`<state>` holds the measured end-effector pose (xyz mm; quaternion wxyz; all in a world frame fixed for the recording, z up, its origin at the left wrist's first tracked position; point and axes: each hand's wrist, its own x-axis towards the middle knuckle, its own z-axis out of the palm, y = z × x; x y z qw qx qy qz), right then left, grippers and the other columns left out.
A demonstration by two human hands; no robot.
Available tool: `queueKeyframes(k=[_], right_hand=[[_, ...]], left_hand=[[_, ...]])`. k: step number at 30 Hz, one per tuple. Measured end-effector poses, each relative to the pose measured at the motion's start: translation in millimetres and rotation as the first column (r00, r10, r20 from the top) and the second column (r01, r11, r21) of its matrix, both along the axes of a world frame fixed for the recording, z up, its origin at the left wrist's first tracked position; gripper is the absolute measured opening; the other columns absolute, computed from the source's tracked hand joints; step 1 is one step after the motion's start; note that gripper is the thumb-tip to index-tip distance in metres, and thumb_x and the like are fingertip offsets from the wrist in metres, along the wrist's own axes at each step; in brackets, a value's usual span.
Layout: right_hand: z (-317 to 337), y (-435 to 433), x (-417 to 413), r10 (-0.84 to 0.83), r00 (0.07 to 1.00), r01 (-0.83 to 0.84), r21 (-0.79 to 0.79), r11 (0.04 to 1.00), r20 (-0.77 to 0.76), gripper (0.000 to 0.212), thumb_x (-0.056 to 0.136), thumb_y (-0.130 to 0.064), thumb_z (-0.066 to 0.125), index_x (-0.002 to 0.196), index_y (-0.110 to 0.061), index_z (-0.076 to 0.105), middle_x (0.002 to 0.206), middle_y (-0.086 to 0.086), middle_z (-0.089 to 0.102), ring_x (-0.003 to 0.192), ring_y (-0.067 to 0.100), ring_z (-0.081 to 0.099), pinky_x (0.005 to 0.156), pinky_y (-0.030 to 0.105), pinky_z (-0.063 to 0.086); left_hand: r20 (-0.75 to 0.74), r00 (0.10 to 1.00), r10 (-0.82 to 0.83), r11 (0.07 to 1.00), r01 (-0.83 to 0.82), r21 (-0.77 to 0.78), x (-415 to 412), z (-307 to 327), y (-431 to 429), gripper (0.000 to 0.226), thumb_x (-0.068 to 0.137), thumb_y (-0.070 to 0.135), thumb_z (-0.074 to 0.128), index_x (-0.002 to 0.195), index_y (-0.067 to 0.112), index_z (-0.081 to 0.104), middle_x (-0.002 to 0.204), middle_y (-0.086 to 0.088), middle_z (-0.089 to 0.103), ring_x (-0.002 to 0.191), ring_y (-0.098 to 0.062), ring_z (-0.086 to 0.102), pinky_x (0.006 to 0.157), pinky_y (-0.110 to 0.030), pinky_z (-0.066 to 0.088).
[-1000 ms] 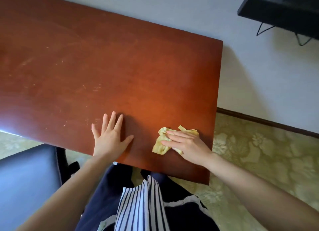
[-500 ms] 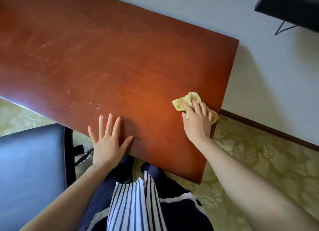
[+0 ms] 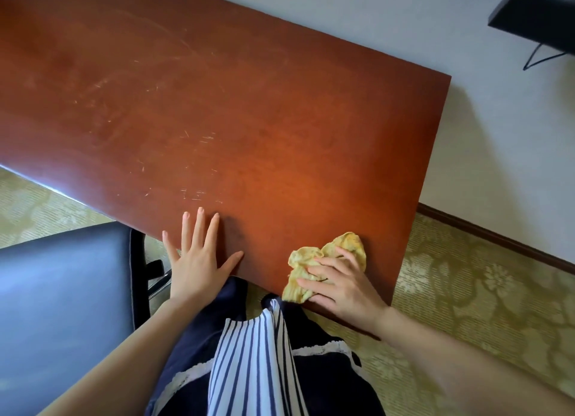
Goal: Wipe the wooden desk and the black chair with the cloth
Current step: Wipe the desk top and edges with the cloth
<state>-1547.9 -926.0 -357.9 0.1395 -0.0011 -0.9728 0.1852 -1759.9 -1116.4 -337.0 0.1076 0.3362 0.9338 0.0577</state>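
**Right hand presses cloth at the desk's near edge**

Right hand (image 3: 345, 286): palm down on the yellow cloth (image 3: 303, 258), fingers spread apart and nearly straight across it, pressing it onto the wooden desk (image 3: 249, 120). No finger wraps round the fabric.

Cloth: crumpled, at roughly 5 o'clock on the desktop. It is close to the right-hand corner, and its lower fold reaches the near edge.

Left hand (image 3: 199, 260): flat on the same near edge at about 6 o'clock, fingers straight and fanned, thumb out to the side. It holds nothing and lies well apart from the cloth.

Desktop: reddish-brown, with fine pale scratches toward 9 o'clock.

Black chair (image 3: 62, 306): seat at 8 o'clock from the person, just beside the left forearm and partly under the desk's near edge. Neither hand touches it.

Person: standing at the near edge in a dark garment with a striped apron (image 3: 249, 369).

Surroundings: patterned carpet (image 3: 482, 291) at 4 o'clock, a pale wall (image 3: 482, 135) at 2 o'clock, and a black shelf-like object (image 3: 535, 8) at 1 o'clock, too cropped to identify.
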Motion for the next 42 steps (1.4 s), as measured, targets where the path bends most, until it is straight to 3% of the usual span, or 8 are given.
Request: queueKeyframes(k=[9,14,17,19,26,29,34,42], right_hand=[[8.9,18.8,-103.1,0.116,0.989,-0.115,-0.014,0.993,0.090,0.033,0.070,-0.022,0.082,0.102,-0.028,0.073,0.105,-0.004,0.069,0.099,0.020,0.061,0.102,0.048,0.034],[15.5,-0.1,-191.8,-0.233,0.962,0.249,-0.103,0.963,0.145,0.026,0.076,-0.027,0.077,0.102,-0.027,0.074,0.108,-0.003,0.068,0.105,0.023,0.058,0.097,0.041,0.032],[16.9,-26.4,-236.7,-0.574,0.782,0.614,-0.142,0.777,0.241,0.024,0.084,-0.036,0.067,0.108,-0.033,0.070,0.119,-0.009,0.063,0.117,0.017,0.047,0.102,0.039,0.025],[17.6,-46.2,-255.2,-0.659,0.702,0.709,-0.170,0.685,0.270,0.024,0.085,-0.038,0.065,0.109,-0.035,0.069,0.120,-0.009,0.062,0.119,0.017,0.044,0.105,0.041,0.023],[17.1,-97.7,-242.3,-0.302,0.943,0.320,-0.132,0.938,0.140,0.025,0.074,-0.031,0.077,0.099,-0.030,0.074,0.092,-0.006,0.067,0.089,0.022,0.056,0.100,0.052,0.035],[15.9,-96.0,-222.6,-0.125,0.983,0.126,0.002,0.992,0.136,0.033,0.080,-0.035,0.071,0.113,-0.029,0.069,0.104,-0.002,0.066,0.099,0.023,0.057,0.107,0.058,0.028],[23.8,-78.0,-216.1,0.049,0.936,-0.164,0.309,0.937,0.348,0.051,0.090,-0.044,0.053,0.139,-0.037,0.039,0.143,0.002,0.045,0.133,0.033,0.038,0.108,0.065,0.018],[31.1,-36.5,-266.6,0.149,0.898,-0.279,0.274,0.920,0.414,0.048,0.094,-0.028,0.054,0.139,-0.036,0.041,0.146,0.002,0.042,0.139,0.030,0.031,0.109,0.061,0.022]], left_hand=[[0.046,0.977,0.208,0.976,-0.210,0.052,-29.0,1.0,-47.1,0.086,0.084,0.058,0.055,0.151,0.019,0.018,0.160,-0.001,0.005,0.147,-0.020,-0.009,0.113,-0.056,-0.007],[0.087,0.953,0.291,0.954,-0.296,0.044,-43.7,-3.3,-76.6,0.087,0.084,0.060,0.052,0.152,0.027,0.008,0.160,0.004,-0.004,0.145,-0.013,-0.016,0.113,-0.052,-0.009],[0.099,0.943,0.317,0.944,-0.324,0.061,-52.8,-2.7,-87.8,0.088,0.084,0.062,0.048,0.152,0.028,0.005,0.157,0.009,-0.010,0.141,-0.007,-0.021,0.113,-0.050,-0.011],[0.109,0.942,0.317,0.942,-0.326,0.078,-61.5,-1.0,-92.5,0.088,0.085,0.062,0.048,0.152,0.028,0.002,0.154,0.012,-0.016,0.140,-0.006,-0.023,0.113,-0.049,-0.012],[0.140,0.954,0.267,0.961,-0.274,0.033,-103.5,0.3,-100.7,0.091,0.084,0.063,0.052,0.152,0.028,0.003,0.158,0.004,-0.014,0.143,-0.014,-0.021,0.112,-0.055,-0.009],[0.139,0.969,0.204,0.978,-0.208,0.020,-117.8,0.5,-101.6,0.090,0.084,0.065,0.048,0.152,0.028,0.002,0.157,0.003,-0.017,0.142,-0.015,-0.024,0.112,-0.054,-0.012],[0.126,0.987,0.095,0.995,-0.096,0.002,-131.3,0.4,-98.6,0.086,0.084,0.069,0.038,0.152,0.028,0.004,0.159,-0.001,-0.011,0.145,-0.025,-0.016,0.111,-0.053,-0.016],[0.155,0.969,0.195,0.978,-0.204,0.047,-119.4,7.2,-88.2,0.079,0.090,0.059,0.043,0.152,0.027,0.008,0.160,0.000,-0.008,0.146,-0.025,-0.014,0.111,-0.055,-0.013]])
